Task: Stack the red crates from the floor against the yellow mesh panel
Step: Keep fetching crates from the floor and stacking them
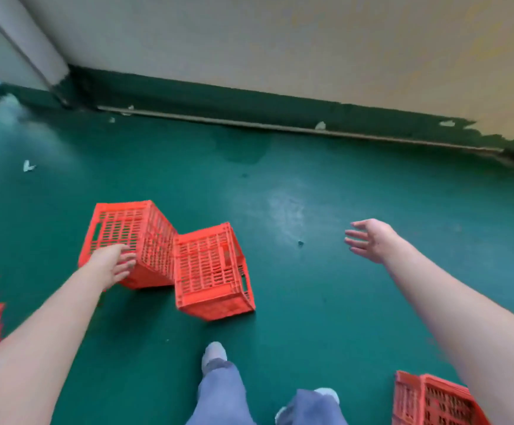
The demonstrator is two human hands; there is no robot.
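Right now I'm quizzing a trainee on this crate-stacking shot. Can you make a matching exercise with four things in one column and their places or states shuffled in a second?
Things
1. left hand
2. right hand
3. white paper scrap
4. lower-right crates

Places or states
A. fingers spread, above bare green floor
B. lying on the floor at far left
C. cut off by the picture's bottom edge, beside the right forearm
D. fingers on the top of a red crate

Pairs: 1-D, 2-A, 3-B, 4-C
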